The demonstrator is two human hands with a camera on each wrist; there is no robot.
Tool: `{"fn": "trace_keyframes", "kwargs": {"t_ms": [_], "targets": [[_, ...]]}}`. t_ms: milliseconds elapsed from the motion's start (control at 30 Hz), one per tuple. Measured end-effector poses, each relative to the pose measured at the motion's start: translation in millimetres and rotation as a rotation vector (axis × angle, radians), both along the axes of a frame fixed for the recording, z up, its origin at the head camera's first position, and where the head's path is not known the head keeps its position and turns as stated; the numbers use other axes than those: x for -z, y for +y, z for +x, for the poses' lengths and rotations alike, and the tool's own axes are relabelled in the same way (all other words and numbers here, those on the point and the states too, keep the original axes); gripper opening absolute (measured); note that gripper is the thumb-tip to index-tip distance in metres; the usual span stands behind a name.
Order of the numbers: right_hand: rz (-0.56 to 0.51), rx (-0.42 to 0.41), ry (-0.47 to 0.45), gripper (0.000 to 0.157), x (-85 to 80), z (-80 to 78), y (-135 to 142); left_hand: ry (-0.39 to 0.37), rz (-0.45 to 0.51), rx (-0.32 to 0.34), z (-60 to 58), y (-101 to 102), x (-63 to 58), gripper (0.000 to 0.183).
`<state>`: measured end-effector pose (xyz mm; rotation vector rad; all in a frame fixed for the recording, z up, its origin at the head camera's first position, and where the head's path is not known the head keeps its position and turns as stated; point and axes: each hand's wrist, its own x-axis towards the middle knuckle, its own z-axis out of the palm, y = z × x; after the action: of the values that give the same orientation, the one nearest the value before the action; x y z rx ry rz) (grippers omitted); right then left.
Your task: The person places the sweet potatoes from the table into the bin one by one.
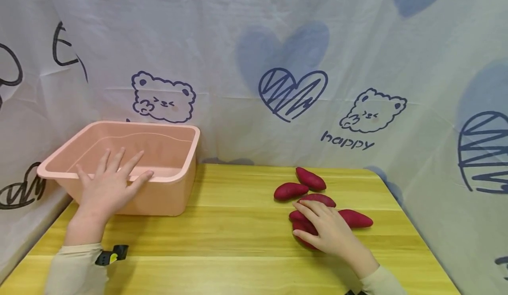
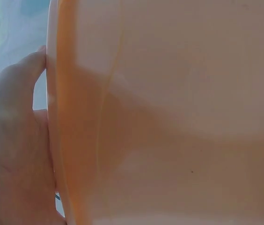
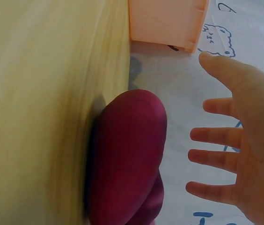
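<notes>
A pink plastic basin [image 1: 158, 200] stands at the left of the table. Over its front rim lies my left hand [image 1: 107, 189], fingers spread and fairly straight; the left wrist view shows the hand [image 2: 10, 131] against the rim, with the basin wall [image 2: 183, 93] filling most of the picture. Several purple-red sweet potatoes [image 1: 356, 219] lie in a loose group at the right. Above the nearer ones hovers my right hand [image 1: 327, 226], partly hiding them. In the right wrist view its fingers are extended and apart from the closest sweet potato [image 3: 127, 150], holding nothing.
The yellow wood-grain table [image 1: 222, 237] reaches back to a pale cloth [image 1: 226, 114] printed with bears and hearts. Two sweet potatoes, one at the left [image 1: 290, 191] and one farther back [image 1: 311, 179], lie beyond the right hand.
</notes>
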<state>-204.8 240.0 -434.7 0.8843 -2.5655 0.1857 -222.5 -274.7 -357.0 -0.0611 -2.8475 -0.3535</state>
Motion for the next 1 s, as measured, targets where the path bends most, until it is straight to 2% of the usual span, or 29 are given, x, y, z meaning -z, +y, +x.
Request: {"fn": "trace_keyframes", "kwargs": {"t_ms": [300,667,833,1000], "targets": [[0.010,0.023,-0.042,0.058,5.4,3.0,-0.4,-0.008,-0.014,-0.008,-1.5,-4.1,1.8,0.071],[0.083,0.046,-0.041,0.052,10.0,7.0,0.9,0.001,-0.006,-0.010,-0.4,-2.1,5.0,0.071],[0.105,0.024,-0.044,0.048,9.8,6.8,1.3,0.013,-0.001,-0.012,0.0,-2.3,5.5,0.070],[0.115,0.000,-0.097,0.046,10.8,7.5,0.2,0.008,0.006,-0.012,-0.6,-1.9,5.1,0.071]]}}
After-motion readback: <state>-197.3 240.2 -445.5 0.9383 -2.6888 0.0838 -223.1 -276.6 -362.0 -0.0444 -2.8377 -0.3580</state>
